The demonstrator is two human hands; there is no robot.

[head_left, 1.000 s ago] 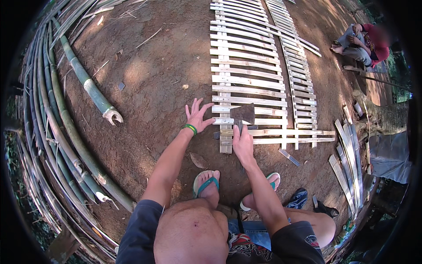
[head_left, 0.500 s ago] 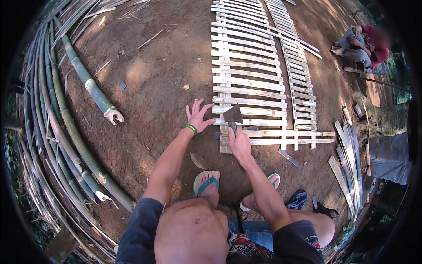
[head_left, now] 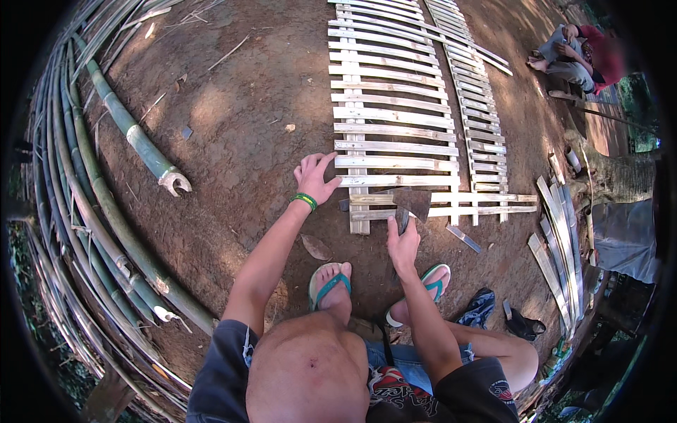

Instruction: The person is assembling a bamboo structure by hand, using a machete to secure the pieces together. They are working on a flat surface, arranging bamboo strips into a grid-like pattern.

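Observation:
My right hand (head_left: 404, 248) is wrapped round the handle of a hatchet (head_left: 413, 203) with a broad dark blade. The blade lies over the two lowest strips of a bamboo slat panel (head_left: 397, 161); whether it touches them I cannot tell. At the panel's left edge, my left hand (head_left: 316, 178) rests against the slat ends, thumb by a lower slat and index finger by a higher one. Its thumb and index finger are apart, the other fingers bent. A green and yellow band (head_left: 305, 200) circles that wrist.
A second, narrower slat panel (head_left: 481, 127) lies to the right. Bamboo poles (head_left: 99, 166) are heaped along the left, one notched pole (head_left: 144, 144) apart. Split strips (head_left: 560, 247) and a flat metal blade (head_left: 463, 238) are at right. Another person (head_left: 582, 56) sits far right.
The hatchet has moved down and right, off the slats above, to the lowest strips. My left hand's spread fingers have drawn in against the slat ends. The view has shifted slightly.

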